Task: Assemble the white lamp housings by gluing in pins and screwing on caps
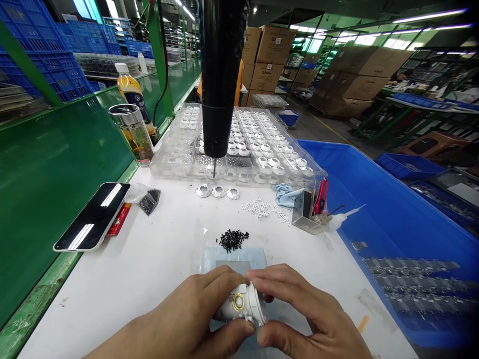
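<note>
My left hand is closed around a white cylindrical plastic part with a gold ring on its side. On the part's right end sits a white flanged ring, which the fingers and thumb of my right hand grip at the rim. Both hands are over a light blue pad. A pile of black screws lies just beyond the pad. Further back, a row of 3 white rings lies on the table. A black electric screwdriver hangs above them, its bit pointing down.
Clear compartment trays with white rings stand at the back. To the right are white pins, a small box with a red cutter, and a large blue bin. A phone, tumbler and bottle are at the left.
</note>
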### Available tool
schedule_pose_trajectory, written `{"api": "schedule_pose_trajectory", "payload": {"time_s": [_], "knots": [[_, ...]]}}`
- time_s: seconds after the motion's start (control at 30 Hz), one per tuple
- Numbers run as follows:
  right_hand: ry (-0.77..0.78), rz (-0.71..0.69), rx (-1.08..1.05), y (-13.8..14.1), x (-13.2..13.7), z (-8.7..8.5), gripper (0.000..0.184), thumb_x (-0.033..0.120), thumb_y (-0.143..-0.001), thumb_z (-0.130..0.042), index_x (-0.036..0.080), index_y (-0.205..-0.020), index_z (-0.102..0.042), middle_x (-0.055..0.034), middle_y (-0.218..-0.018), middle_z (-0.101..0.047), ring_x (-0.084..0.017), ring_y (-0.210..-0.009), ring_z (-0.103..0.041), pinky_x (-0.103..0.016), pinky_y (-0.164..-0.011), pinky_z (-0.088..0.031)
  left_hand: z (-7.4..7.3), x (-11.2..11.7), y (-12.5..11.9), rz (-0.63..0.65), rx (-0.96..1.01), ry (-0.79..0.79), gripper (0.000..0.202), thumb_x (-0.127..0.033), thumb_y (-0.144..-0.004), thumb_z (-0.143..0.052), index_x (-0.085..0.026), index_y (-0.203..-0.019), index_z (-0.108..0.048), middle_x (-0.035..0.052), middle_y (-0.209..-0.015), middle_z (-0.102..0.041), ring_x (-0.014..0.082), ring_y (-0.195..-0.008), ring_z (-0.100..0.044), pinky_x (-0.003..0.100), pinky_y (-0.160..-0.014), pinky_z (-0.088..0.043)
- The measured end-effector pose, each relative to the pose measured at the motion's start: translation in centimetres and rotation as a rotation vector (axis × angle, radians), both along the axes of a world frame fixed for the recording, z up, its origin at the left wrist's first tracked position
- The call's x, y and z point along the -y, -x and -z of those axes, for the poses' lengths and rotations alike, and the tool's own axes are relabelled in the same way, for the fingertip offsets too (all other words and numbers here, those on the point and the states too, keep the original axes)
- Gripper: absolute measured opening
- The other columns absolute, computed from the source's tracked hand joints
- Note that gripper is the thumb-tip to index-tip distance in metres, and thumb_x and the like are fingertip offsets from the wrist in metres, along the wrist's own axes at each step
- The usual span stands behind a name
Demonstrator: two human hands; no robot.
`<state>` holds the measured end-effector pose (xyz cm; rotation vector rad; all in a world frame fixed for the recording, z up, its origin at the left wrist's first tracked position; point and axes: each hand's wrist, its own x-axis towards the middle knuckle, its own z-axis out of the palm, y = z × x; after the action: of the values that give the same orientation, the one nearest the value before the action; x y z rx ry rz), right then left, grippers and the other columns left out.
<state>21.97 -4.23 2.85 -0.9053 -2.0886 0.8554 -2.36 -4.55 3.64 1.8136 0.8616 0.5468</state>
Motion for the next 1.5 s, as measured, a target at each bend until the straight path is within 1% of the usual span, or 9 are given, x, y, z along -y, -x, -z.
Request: {"api": "schedule_pose_trajectory", "payload": {"time_s": [0.13,0.23,0.37,0.47,0.7,0.93,1.1,1.37,1.5], "knots": [[-0.101,-0.032,0.082,-0.2,0.0,0.1,0.044,0.042,-0.094,-0.068,0.032,-0.135,-0.058,-0.0024,-0.129,-0.07,-0.018,-0.122,-0.064,-0.03,-0.109,-0.053,0.8,0.0,0.0,0.007,0.039,0.017,0.033,-0.023,-0.095,-0.064,-0.027,-0.128,-0.056,0.0015,-0.11,-0.064,0.0173,-0.093,-0.062,0.026,-0.08,-0.047],[0.022,0.021,0.128,-0.4,-0.6,0.3,0.048,0.05,-0.098,-0.059,0.036,-0.143,-0.051,-0.0022,-0.14,-0.062,-0.019,-0.123,-0.063,-0.031,-0.104,-0.057,1.2,-0.5,0.3,-0.034,0.155,0.095,0.031,-0.026,-0.098,-0.062,-0.027,-0.128,-0.057,0.0018,-0.112,-0.066,0.0182,-0.099,-0.062,0.027,-0.087,-0.048],[0.014,0.188,0.321,-0.3,-2.5,2.1,0.047,0.033,-0.107,-0.041,0.034,-0.154,-0.037,-0.0031,-0.152,-0.052,-0.021,-0.139,-0.049,-0.044,-0.114,-0.05,1.5,-1.7,1.1,-0.238,0.328,0.228,0.028,-0.035,-0.103,-0.058,-0.026,-0.129,-0.059,0.0042,-0.122,-0.066,0.0209,-0.114,-0.059,0.028,-0.099,-0.045],[-0.123,0.137,0.51,-0.4,-3.7,3.9,0.053,0.022,-0.105,-0.039,0.027,-0.158,-0.031,-0.0061,-0.153,-0.051,-0.026,-0.149,-0.036,-0.053,-0.117,-0.045,1.7,-2.4,1.4,-0.352,0.451,0.303,0.031,-0.037,-0.102,-0.06,-0.025,-0.13,-0.058,0.0063,-0.126,-0.066,0.0225,-0.118,-0.059,0.031,-0.103,-0.044],[-0.157,0.21,0.473,-2.1,-2.9,4.1,0.048,0.022,-0.105,-0.041,0.028,-0.153,-0.041,-0.0059,-0.148,-0.057,-0.025,-0.143,-0.045,-0.052,-0.114,-0.049,2.3,-1.9,0.8,-0.335,0.521,0.348,0.061,-0.027,-0.104,-0.058,-0.035,-0.155,-0.026,0.0076,-0.139,-0.058,0.0211,-0.125,-0.058,0.038,-0.11,-0.041],[-0.018,0.264,0.359,-1.9,-4.7,3.4,0.04,0.031,-0.103,-0.048,0.032,-0.143,-0.056,-0.0046,-0.14,-0.063,-0.028,-0.134,-0.056,-0.052,-0.111,-0.05,2.5,-1.4,0.5,-0.255,0.248,0.178,0.054,-0.019,-0.101,-0.05,-0.034,-0.15,-0.034,0.006,-0.144,-0.051,0.0247,-0.132,-0.05,0.039,-0.113,-0.04],[-0.034,0.418,0.159,0.9,-8.6,-0.2,0.031,0.037,-0.103,-0.051,0.029,-0.132,-0.06,-0.0065,-0.132,-0.068,-0.026,-0.122,-0.064,-0.049,-0.104,-0.055,2.7,-1.3,0.7,-0.124,0.239,0.137,0.05,-0.017,-0.094,-0.05,-0.031,-0.139,-0.033,0.0083,-0.14,-0.047,0.0285,-0.127,-0.047,0.04,-0.098,-0.048],[-0.312,0.315,-0.389,12.4,-16.1,-12.1,0.046,0.03,-0.096,-0.067,0.019,-0.136,-0.048,-0.0083,-0.145,-0.055,-0.022,-0.131,-0.058,-0.035,-0.1,-0.056,2.8,-1.0,-0.1,-0.079,0.394,0.189,0.037,-0.039,-0.099,-0.055,-0.027,-0.127,-0.034,-0.001,-0.089,-0.044,0.0165,-0.076,-0.042,0.028,-0.07,-0.041],[-0.229,0.046,-0.418,15.0,-16.0,-15.2,0.029,0.039,-0.098,-0.057,0.018,-0.118,-0.057,0.0024,-0.101,-0.068,-0.016,-0.086,-0.074,-0.027,-0.074,-0.058,3.1,-0.9,-0.2,-0.113,0.43,0.206,0.04,-0.036,-0.094,-0.062,-0.026,-0.126,-0.039,-0.0006,-0.089,-0.048,0.0161,-0.075,-0.044,0.027,-0.068,-0.042]]}}
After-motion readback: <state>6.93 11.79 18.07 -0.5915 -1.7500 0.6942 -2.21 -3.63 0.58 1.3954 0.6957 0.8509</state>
